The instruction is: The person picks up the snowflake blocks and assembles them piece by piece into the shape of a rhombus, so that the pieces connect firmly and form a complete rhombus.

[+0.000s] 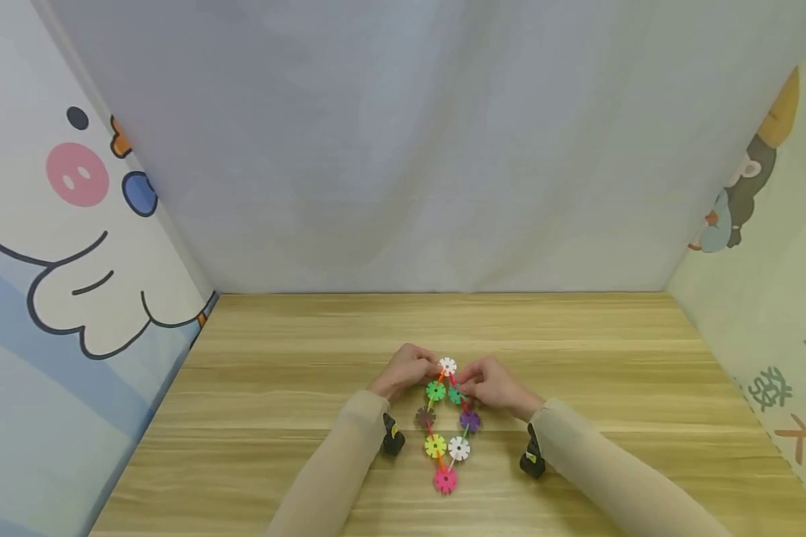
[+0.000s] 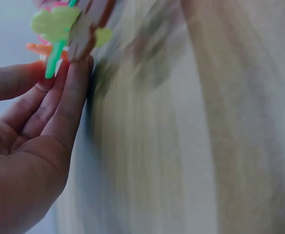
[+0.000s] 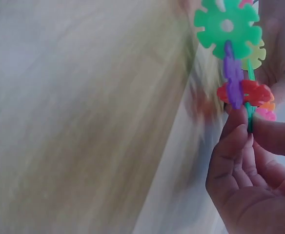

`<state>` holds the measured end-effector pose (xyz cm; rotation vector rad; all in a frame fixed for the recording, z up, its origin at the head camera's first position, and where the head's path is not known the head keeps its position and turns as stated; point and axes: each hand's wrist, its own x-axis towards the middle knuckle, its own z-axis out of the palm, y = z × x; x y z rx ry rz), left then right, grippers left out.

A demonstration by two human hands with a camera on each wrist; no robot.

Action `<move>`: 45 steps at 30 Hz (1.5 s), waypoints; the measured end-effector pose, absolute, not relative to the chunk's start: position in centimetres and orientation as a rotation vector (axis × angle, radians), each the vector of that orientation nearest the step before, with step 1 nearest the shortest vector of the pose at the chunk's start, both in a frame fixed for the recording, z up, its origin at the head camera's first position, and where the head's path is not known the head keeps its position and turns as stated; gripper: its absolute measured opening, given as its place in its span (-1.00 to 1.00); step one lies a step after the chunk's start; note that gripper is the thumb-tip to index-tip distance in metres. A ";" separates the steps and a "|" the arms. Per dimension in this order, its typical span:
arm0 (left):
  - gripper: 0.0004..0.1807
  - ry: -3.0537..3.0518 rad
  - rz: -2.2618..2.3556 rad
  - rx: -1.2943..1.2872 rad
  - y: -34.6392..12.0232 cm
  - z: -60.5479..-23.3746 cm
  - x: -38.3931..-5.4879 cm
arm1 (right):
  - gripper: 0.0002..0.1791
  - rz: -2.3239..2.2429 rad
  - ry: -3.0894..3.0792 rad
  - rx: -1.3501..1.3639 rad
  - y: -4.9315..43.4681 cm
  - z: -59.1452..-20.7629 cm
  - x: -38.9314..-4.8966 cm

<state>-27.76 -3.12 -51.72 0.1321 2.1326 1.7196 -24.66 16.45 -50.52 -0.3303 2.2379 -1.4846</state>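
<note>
A closed ring of colourful plastic snowflake discs, slotted together (image 1: 435,446), hangs between my hands above the table. A white disc (image 1: 447,366) is at its top and a pink disc (image 1: 446,480) at its bottom. My left hand (image 1: 408,368) pinches the ring's upper left part between thumb and fingertips, close to an orange disc (image 2: 40,48). With thumb and fingers, my right hand (image 1: 493,384) pinches a teal green disc (image 1: 456,394) on the upper right. A red disc (image 3: 250,91) and a purple disc (image 3: 233,83) show near the right fingertips.
A wood-grain table (image 1: 275,358) lies under the hands. Behind it hangs a pale grey curtain (image 1: 389,149). Cartoon-printed panels stand along the left (image 1: 40,261) and right sides. Each wrist wears a black camera (image 1: 393,436).
</note>
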 end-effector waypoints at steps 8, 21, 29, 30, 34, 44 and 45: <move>-0.88 2.189 1.619 0.175 -3.4 -51.4 -28.0 | -0.86 -1.488 2.251 -0.325 16.0 -50.5 -24.5; -0.81 2.247 1.551 0.206 -3.4 -51.2 -27.4 | -0.87 -1.453 2.286 -0.317 15.8 -50.4 -24.3; -0.78 2.283 1.523 0.240 -3.5 -51.3 -27.6 | -0.86 -1.445 2.335 -0.263 15.5 -50.4 -24.0; -0.78 2.286 1.518 0.241 -3.5 -51.3 -27.6 | -0.87 -1.442 2.341 -0.265 15.5 -50.4 -24.0; -0.74 2.279 1.508 0.243 -3.6 -51.5 -27.7 | -0.87 -1.427 2.358 -0.283 15.4 -50.5 -23.9; -0.73 2.238 1.538 0.261 -3.6 -51.1 -27.5 | -0.87 -1.420 2.345 -0.356 15.7 -50.6 -24.2; -0.71 2.238 1.540 0.265 -3.6 -51.1 -27.5 | -0.87 -1.417 2.348 -0.360 15.7 -50.6 -24.2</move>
